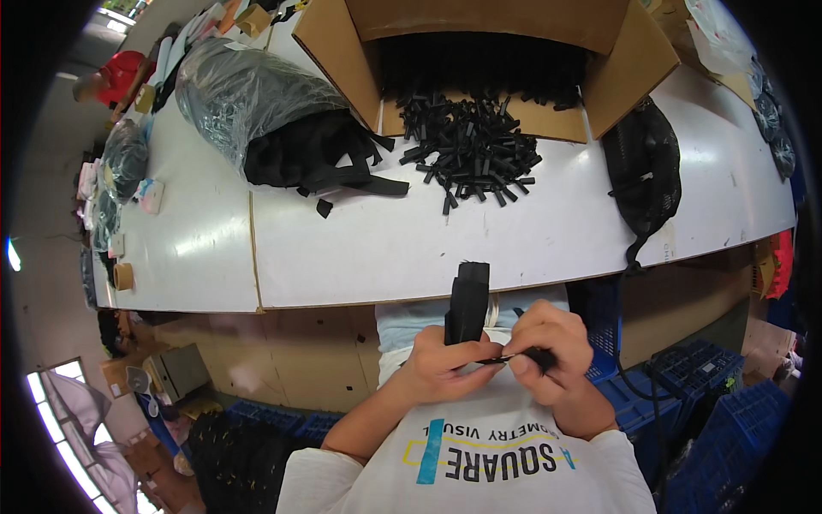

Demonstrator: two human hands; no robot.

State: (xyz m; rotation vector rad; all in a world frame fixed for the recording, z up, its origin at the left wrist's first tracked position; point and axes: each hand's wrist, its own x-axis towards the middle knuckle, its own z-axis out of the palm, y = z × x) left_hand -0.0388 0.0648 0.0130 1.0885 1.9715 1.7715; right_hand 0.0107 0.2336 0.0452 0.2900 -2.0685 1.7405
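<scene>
Close in front of my chest, my left hand [435, 363] is closed around a bundle of flat black strips [468, 301] that stands up out of the grip. Its thumb and fingertips meet those of my right hand [558, 341] at a thin dark piece between them. A dark rolled or folded piece [541, 357] sits in my curled right fingers; its kind is hard to make out. Beyond my hands, a heap of short black tube-like pieces [467, 150] spills from an open cardboard box [488, 19] onto the white table [360, 248].
Left of the heap, a clear plastic bag [235, 90] spills black fabric strips [317, 154]. A black mesh bag [642, 171] lies at the right, its end hanging near the table edge. Blue crates [719, 428] stand below on the right. A person in red [124, 77] is at the far left.
</scene>
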